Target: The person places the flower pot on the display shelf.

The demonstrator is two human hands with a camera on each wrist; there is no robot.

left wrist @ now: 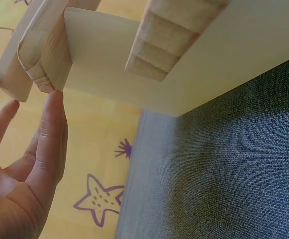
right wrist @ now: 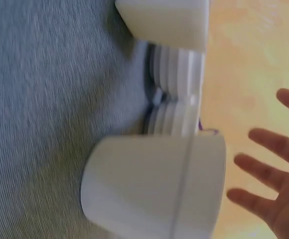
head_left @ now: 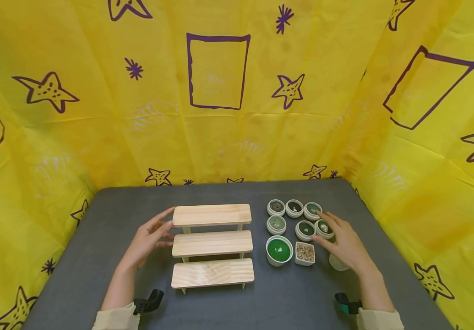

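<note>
A three-tier pale wooden stand (head_left: 212,272) rests on the grey table in the head view. My left hand (head_left: 148,240) is at its left side, fingers extended; in the left wrist view the fingertips (left wrist: 53,102) touch the ends of the wooden boards (left wrist: 50,55). To the right, my right hand (head_left: 345,243) hovers with spread fingers over a group of small white round pots (head_left: 305,230) with dark and green contents. It holds nothing. Beneath it, a white cup (head_left: 337,263) is mostly hidden. The right wrist view shows the fingers (right wrist: 276,144) apart from a white cup (right wrist: 149,184).
Between stand and right hand are a larger white cup of green stuff (head_left: 279,251) and a square white dish (head_left: 304,253) of tan grains. The grey tabletop (head_left: 294,302) ends at yellow cloth walls (head_left: 220,151) with purple drawings on the back and both sides.
</note>
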